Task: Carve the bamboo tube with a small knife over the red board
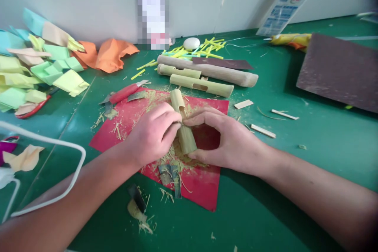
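A short bamboo tube [186,140] with a notch cut in its upper side lies over the red sheet [215,107]. My right hand [224,138] grips it, the thumb at the near end and the fingers by the notch. In my left hand [155,132], thumb and forefinger pinch a thin dark strip, mostly hidden, against the tube at the notch; it resembles the worn sandpaper pieces [176,181] nearby. Pale bamboo dust and shavings [165,157] cover the sheet. A red-handled carving knife [125,92] rests at the sheet's far left edge.
Beyond the sheet lie notched bamboo pieces [215,87], a longer bamboo tube [233,74] and yellow-green strips [211,49]. Folded coloured papers [56,67] are heaped at the left. Dark sandpaper [339,71] is at the right. A white cable [79,153] passes over my left forearm.
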`<state>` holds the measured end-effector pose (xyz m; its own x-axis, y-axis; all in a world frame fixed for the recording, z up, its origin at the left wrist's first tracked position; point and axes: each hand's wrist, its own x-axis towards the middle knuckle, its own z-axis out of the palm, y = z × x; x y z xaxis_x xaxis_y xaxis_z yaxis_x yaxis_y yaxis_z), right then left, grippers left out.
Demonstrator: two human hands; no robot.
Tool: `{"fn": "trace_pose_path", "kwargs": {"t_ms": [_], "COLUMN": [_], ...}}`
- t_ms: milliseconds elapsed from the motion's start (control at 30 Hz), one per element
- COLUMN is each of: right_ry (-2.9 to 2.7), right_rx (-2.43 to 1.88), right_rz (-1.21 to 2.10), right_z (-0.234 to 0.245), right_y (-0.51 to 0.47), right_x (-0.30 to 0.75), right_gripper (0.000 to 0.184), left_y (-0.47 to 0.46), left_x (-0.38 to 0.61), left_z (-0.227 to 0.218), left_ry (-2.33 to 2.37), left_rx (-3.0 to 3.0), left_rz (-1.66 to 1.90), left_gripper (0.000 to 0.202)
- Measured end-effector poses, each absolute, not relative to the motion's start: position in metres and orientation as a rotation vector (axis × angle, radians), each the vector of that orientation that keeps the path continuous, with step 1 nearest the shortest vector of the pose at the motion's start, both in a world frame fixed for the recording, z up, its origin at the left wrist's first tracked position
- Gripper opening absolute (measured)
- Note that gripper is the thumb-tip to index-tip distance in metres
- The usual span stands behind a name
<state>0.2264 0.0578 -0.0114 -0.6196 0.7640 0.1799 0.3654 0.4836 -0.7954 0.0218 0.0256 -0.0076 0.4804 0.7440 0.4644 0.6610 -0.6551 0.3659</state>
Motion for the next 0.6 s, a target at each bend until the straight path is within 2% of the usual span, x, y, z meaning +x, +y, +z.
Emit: {"fn": "trace_pose_path", "kwargs": {"t_ms": [167, 333, 467, 600], "right_ry": [-2.212, -2.209, -2.196, -2.197], "right_rx": [-0.947, -0.933, -0.949, -0.944], "right_rz": [1.027, 1.024, 1.047, 1.049], "right_z": [-0.01, -0.009, -0.009, -0.009], "right_y": [0.057, 0.057, 0.056, 0.056], "right_x": [0.226, 0.226, 0.226, 0.226], "right_gripper": [0.049, 0.05, 0.048, 0.048], "left_y": [0.024, 0.021, 0.015, 0.013], "left_x": [0.022, 0.021, 0.022, 0.023], "left_z": [-0.007, -0.007, -0.006, -0.007], "left_ry": [1.209, 1.25, 1.167, 1.215], "left_rx": [2.549, 2.566, 2.502, 2.527], "left_rz": [0.806, 0.877, 0.756, 0.845], "left_gripper": [0.01, 0.01, 0.011, 0.01]}}
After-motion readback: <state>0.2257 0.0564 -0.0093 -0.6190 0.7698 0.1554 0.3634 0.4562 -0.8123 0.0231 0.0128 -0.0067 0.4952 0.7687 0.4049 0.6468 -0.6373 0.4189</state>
